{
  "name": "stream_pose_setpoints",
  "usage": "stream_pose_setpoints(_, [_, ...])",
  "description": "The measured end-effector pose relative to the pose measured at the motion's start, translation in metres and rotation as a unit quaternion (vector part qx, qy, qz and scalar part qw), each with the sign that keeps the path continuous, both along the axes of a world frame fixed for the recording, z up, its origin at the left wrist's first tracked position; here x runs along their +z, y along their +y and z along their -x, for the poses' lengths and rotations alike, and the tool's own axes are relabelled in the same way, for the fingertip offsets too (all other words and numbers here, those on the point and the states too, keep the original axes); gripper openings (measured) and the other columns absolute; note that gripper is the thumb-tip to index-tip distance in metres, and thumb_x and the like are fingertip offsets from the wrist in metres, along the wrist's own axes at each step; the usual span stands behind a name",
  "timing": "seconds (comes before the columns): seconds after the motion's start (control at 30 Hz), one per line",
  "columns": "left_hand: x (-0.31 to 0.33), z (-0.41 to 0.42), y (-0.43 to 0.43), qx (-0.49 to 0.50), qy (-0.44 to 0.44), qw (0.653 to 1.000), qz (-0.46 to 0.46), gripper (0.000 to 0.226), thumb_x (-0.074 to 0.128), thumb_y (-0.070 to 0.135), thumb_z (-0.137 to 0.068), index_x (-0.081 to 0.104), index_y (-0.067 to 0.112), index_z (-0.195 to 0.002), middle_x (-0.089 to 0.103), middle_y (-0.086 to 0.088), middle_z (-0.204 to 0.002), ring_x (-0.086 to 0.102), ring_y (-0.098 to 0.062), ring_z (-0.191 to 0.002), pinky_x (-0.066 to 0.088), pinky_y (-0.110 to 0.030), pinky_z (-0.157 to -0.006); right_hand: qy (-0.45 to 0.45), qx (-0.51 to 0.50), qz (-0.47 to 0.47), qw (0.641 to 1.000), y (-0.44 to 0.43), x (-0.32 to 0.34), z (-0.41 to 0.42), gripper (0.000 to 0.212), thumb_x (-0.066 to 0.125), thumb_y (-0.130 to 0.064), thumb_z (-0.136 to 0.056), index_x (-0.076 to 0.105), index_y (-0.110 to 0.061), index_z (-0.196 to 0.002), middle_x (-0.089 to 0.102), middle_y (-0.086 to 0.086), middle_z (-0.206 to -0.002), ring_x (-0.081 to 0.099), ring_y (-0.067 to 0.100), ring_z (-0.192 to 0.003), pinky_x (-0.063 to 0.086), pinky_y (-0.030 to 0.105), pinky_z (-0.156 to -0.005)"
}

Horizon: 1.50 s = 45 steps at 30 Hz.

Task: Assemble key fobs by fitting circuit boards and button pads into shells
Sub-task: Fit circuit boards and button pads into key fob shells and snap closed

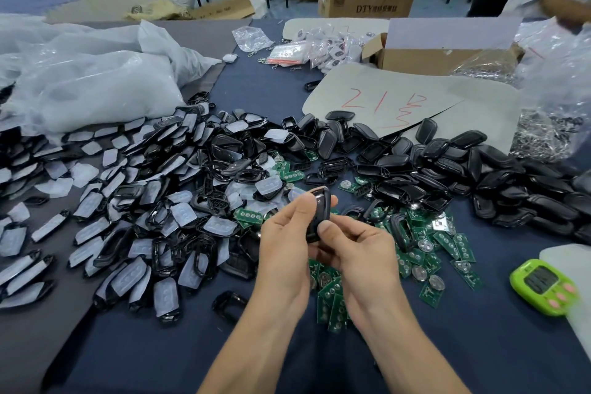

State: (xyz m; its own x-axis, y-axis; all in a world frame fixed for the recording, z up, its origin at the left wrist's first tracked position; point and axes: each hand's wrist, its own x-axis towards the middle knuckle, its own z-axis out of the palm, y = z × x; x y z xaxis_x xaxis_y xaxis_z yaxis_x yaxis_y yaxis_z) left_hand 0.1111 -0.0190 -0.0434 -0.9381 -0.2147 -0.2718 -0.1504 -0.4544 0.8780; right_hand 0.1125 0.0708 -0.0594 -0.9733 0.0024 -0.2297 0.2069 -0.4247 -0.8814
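Note:
Both my hands hold one black key fob (320, 206) upright above the table's middle. My left hand (287, 243) grips its left side, fingers curled round the top. My right hand (355, 253) pinches its lower end, thumb pressed on the front. Its inside is hidden. Green circuit boards (425, 253) with round coin cells lie scattered under and to the right of my hands. A heap of black shell halves with translucent white button pads (153, 201) spreads to the left. Closed glossy black shells (463, 163) pile up at the right.
A green timer (543, 285) lies at the right edge. One empty black frame (228, 301) sits alone near my left forearm. White plastic bags (89, 83) fill the back left. A cardboard box (441, 51), small bagged parts and a grey sheet marked in red (383, 99) stand behind. Another person is at the far right.

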Motion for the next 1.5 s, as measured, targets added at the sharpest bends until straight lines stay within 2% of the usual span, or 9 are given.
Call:
stream_pose_setpoints(0.37, [0.001, 0.011, 0.003, 0.066, -0.020, 0.998, 0.012, 0.040, 0.055, 0.023, -0.107, 0.080, 0.011, -0.078, 0.080, -0.011, -0.086, 0.072, -0.017, -0.066, 0.053, -0.023, -0.048, -0.003, 0.009, -0.012, 1.000, -0.009, -0.003, 0.002, 0.025, 0.065, 0.010, -0.093, 0.082, -0.006, -0.082, 0.078, 0.011, -0.077, 0.070, 0.015, -0.063, 0.058, 0.024, -0.058])
stream_pose_setpoints(0.5, [-0.014, 0.012, -0.012, 0.016, -0.020, 0.995, 0.101, 0.032, 0.056, 0.028, -0.106, 0.084, 0.028, -0.091, 0.079, 0.001, -0.116, 0.073, -0.009, -0.104, 0.057, -0.025, -0.086, -0.069, 0.081, -0.081, 0.991, 0.030, -0.002, 0.026, 0.015, 0.066, 0.001, -0.096, 0.073, 0.005, -0.108, 0.078, 0.020, -0.096, 0.077, 0.024, -0.076, 0.063, 0.029, -0.067])
stream_pose_setpoints(0.63, [-0.026, 0.012, -0.021, 0.025, -0.001, 0.989, 0.145, 0.026, 0.061, 0.027, -0.104, 0.082, 0.039, -0.094, 0.077, 0.012, -0.119, 0.069, 0.003, -0.113, 0.050, -0.021, -0.097, -0.040, -0.053, 0.158, 0.985, 0.076, 0.001, 0.055, 0.051, 0.076, -0.022, -0.084, 0.063, -0.010, -0.132, 0.070, 0.007, -0.128, 0.072, 0.022, -0.114, 0.062, 0.034, -0.083])
stream_pose_setpoints(0.77, [-0.039, 0.016, -0.018, 0.010, 0.005, 0.975, 0.222, 0.026, 0.069, 0.018, -0.099, 0.078, 0.043, -0.098, 0.079, 0.019, -0.106, 0.071, 0.004, -0.103, 0.051, -0.019, -0.089, 0.005, -0.030, -0.222, 0.974, 0.081, -0.014, 0.063, 0.040, 0.075, -0.006, -0.091, 0.070, -0.029, -0.124, 0.072, -0.005, -0.125, 0.072, 0.008, -0.106, 0.061, 0.028, -0.083])
stream_pose_setpoints(0.9, [-0.046, 0.018, -0.013, -0.055, 0.025, 0.885, 0.461, 0.037, 0.066, 0.016, -0.097, 0.074, 0.051, -0.105, 0.072, 0.024, -0.115, 0.065, 0.010, -0.099, 0.054, -0.018, -0.092, 0.069, 0.003, -0.524, 0.849, 0.082, -0.018, 0.068, 0.050, 0.058, 0.002, -0.093, 0.074, -0.041, -0.114, 0.075, -0.007, -0.109, 0.061, 0.001, -0.057, 0.051, 0.016, -0.057])
stream_pose_setpoints(1.0, [-0.058, 0.022, -0.006, -0.176, 0.081, 0.767, 0.612, 0.049, 0.056, 0.029, -0.105, 0.048, 0.032, -0.154, 0.040, 0.013, -0.163, 0.019, -0.006, -0.156, 0.005, -0.021, -0.124, 0.077, 0.184, -0.632, 0.749, 0.067, -0.019, 0.074, 0.060, 0.057, 0.007, -0.088, 0.068, -0.032, -0.133, 0.065, 0.002, -0.133, 0.064, 0.020, -0.111, 0.051, 0.027, -0.098])
stream_pose_setpoints(1.13, [-0.076, 0.021, -0.008, -0.277, 0.064, 0.609, 0.740, 0.079, 0.026, 0.064, -0.105, -0.004, 0.026, -0.167, -0.005, 0.005, -0.175, -0.016, -0.013, -0.159, -0.018, -0.034, -0.124, 0.085, 0.244, -0.679, 0.687, 0.060, -0.017, 0.076, 0.063, 0.067, -0.004, -0.086, 0.061, -0.033, -0.141, 0.059, 0.004, -0.143, 0.054, 0.028, -0.132, 0.041, 0.037, -0.113])
stream_pose_setpoints(1.37, [-0.081, 0.034, -0.023, -0.261, 0.078, 0.586, 0.763, 0.063, 0.023, 0.055, -0.110, 0.007, 0.032, -0.167, 0.001, 0.000, -0.176, -0.010, -0.021, -0.161, -0.010, -0.041, -0.129, 0.126, 0.060, -0.663, 0.735, 0.068, -0.025, 0.063, 0.036, 0.063, -0.018, -0.098, 0.067, -0.030, -0.132, 0.067, 0.003, -0.123, 0.060, 0.030, -0.109, 0.050, 0.041, -0.096])
stream_pose_setpoints(1.5, [-0.075, 0.048, -0.022, -0.208, 0.059, 0.609, 0.763, 0.059, 0.028, 0.050, -0.111, 0.021, 0.026, -0.165, 0.012, -0.002, -0.175, 0.000, -0.020, -0.162, -0.007, -0.041, -0.130, 0.116, 0.104, -0.723, 0.673, 0.081, -0.023, 0.043, 0.033, 0.068, -0.039, -0.094, 0.069, -0.036, -0.127, 0.064, 0.000, -0.133, 0.052, 0.026, -0.123, 0.036, 0.038, -0.111])
